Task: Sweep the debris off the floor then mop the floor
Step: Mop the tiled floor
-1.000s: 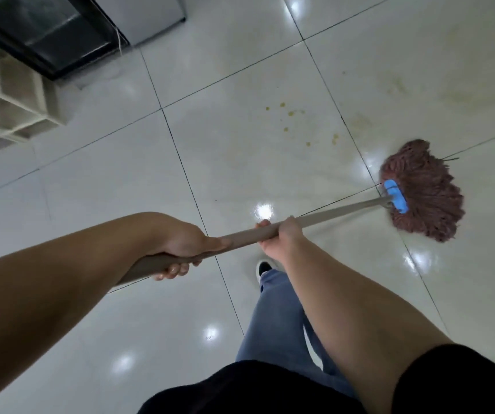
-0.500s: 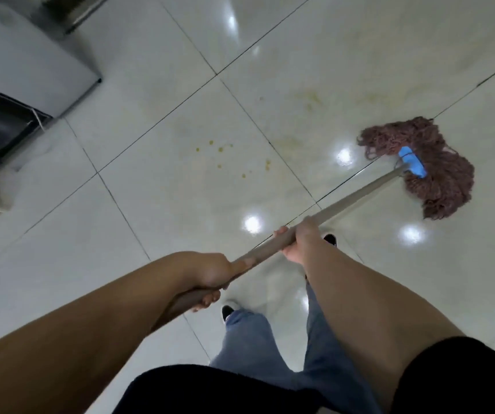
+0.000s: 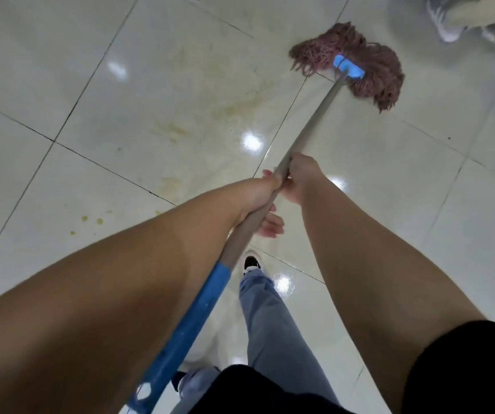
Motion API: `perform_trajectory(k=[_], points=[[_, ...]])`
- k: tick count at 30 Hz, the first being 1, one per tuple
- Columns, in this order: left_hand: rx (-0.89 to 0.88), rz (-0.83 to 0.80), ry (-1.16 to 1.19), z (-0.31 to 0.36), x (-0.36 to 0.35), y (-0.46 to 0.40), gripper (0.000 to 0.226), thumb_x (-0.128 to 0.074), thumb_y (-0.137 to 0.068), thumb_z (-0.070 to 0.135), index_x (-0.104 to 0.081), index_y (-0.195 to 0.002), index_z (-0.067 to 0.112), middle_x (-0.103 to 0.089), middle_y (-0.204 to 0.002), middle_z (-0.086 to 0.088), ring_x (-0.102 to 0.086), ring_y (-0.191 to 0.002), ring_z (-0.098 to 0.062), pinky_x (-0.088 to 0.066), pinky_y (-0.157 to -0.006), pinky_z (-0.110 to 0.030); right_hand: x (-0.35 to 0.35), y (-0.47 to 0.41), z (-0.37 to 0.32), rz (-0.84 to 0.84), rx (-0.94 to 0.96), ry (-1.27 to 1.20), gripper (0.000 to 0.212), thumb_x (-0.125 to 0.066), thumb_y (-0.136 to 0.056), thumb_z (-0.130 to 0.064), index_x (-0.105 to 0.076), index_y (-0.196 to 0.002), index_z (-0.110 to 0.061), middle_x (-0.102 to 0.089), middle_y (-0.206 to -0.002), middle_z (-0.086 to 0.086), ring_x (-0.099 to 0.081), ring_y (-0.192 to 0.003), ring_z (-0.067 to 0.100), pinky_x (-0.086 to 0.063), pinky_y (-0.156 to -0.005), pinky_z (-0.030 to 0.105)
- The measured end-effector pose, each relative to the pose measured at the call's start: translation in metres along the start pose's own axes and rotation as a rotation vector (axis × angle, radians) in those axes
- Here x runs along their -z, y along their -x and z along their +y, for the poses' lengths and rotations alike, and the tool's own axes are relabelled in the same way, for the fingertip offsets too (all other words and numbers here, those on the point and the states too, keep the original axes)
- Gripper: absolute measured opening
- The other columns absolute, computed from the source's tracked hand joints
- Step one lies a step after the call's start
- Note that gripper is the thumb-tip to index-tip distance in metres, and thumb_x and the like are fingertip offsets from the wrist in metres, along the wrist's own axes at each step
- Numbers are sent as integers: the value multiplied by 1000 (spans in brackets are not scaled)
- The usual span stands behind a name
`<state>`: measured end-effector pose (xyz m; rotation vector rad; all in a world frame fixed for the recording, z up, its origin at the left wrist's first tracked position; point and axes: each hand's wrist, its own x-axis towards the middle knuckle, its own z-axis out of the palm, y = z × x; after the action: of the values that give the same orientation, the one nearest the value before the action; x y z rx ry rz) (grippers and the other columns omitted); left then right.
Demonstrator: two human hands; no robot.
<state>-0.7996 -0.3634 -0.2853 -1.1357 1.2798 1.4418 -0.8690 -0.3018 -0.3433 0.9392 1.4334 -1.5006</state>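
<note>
A reddish-brown string mop head [image 3: 369,64] with a blue clamp [image 3: 348,67] lies on the glossy white tiled floor [image 3: 61,70] at the upper right. Its grey handle [image 3: 318,115] runs down toward me and ends in a blue grip [image 3: 189,330]. My right hand [image 3: 300,177] is closed round the handle higher up. My left hand [image 3: 259,198] grips it just below, touching the right. Yellowish smears [image 3: 225,112] and small yellow drops [image 3: 92,221] mark the tiles left of the handle.
Another person's light shoes [image 3: 449,22] stand at the top right corner, close to the mop head. My own leg in blue jeans and a black-and-white shoe [image 3: 252,264] sit under the handle. Dark grout lines cross the floor.
The view has swung right and the cabinet and shelf are out of sight. My hands have come together on the handle, and the mop head now lies further ahead, near another person's shoes.
</note>
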Motion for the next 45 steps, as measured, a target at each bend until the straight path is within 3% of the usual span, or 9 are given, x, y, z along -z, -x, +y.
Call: perform_trajectory(k=[7,10,19,21,25,29,33,38,45], points=[[48,-64,-145,5,41,-9,57,-35,-88,65,-36,-62,15,-34,-31,6,-30,-22,-5,-26,-32,-5,2,-1,-14,-26,-1,102,15,-41,-100,-13,-48,-98,0,-57,-84,14,-61,-69,23,-57,-54,37],[89,-50,-160,-46,81,9,57,-34,-88,65,-35,-62,15,-33,-31,6,-29,-22,-6,-25,-32,-5,-33,22,25,-73,-100,217,19,-44,-100,-15,-46,-89,-1,-58,-76,14,-62,-69,20,-57,-74,37],[140,79,-160,-288,225,119,56,-42,-87,63,-39,-65,11,-36,-39,2,-31,-29,-9,-26,-34,-10,-178,128,249,-181,-342,193,42,-36,-102,-27,-36,-134,1,-53,-130,24,-56,-117,35,-49,-86,46],[133,125,-161,-345,260,143,57,-42,-87,63,-40,-65,11,-37,-35,3,-33,-28,-10,-27,-35,-10,-221,155,310,-194,-326,52,45,-36,-102,-34,-33,-133,-2,-56,-122,28,-60,-108,38,-48,-84,48],[251,122,-127,-459,304,197,61,-42,-79,72,-40,-64,12,-37,-34,3,-32,-27,-11,-28,-37,-10,-282,214,441,-96,-358,-87,43,-39,-97,-49,-35,-109,-8,-58,-59,19,-57,-53,25,-53,-45,27],[323,164,-8,-540,328,241,70,-42,-67,83,-39,-64,12,-37,-37,2,-33,-31,-13,-30,-41,-13,-318,251,519,-111,-450,27,38,-40,-96,-48,-39,-93,-10,-52,-42,7,-49,-36,18,-42,-39,20],[337,169,19,-560,331,245,67,-34,-78,77,-36,-64,12,-35,-41,0,-32,-30,-13,-29,-39,-11,-329,257,543,-123,-436,54,38,-45,-95,-45,-39,-80,-10,-45,-28,4,-43,-20,14,-41,-37,16],[336,167,-12,-541,344,236,66,-33,-78,78,-34,-62,14,-35,-41,0,-31,-31,-12,-29,-36,-9,-335,258,522,-189,-393,6,29,-43,-100,-33,-39,-106,-5,-49,-70,11,-47,-52,20,-45,-44,27],[290,109,-75,-472,342,210,61,-36,-82,71,-36,-60,14,-38,-35,2,-35,-28,-10,-32,-36,-9,-321,237,460,-211,-344,-109,26,-38,-102,-25,-41,-111,-2,-52,-82,18,-52,-63,24,-47,-51,35]])
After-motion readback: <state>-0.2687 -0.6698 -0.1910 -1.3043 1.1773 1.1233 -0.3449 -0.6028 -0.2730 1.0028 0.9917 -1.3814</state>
